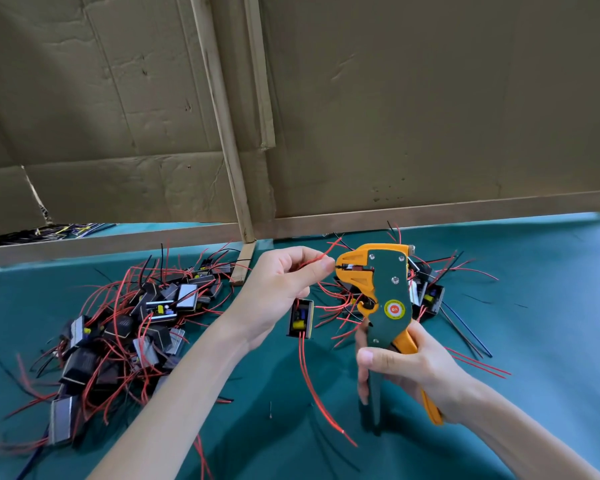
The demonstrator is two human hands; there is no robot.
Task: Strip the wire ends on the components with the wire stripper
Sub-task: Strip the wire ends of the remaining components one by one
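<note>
My right hand (406, 365) grips the handles of a green and orange wire stripper (385, 289), held upright with its jaws pointing left. My left hand (281, 282) pinches a red wire (314, 260) between thumb and fingers, right at the jaws. A small black component (300, 318) with a yellow part inside hangs from that wire below my left hand. Two long red wires (312, 382) trail down from it toward the green table cover (534, 306).
A big heap of black components with red and black wires (129, 327) lies at the left. A smaller heap (426, 289) sits behind the stripper. Cardboard walls on a wooden frame (222, 133) close off the back.
</note>
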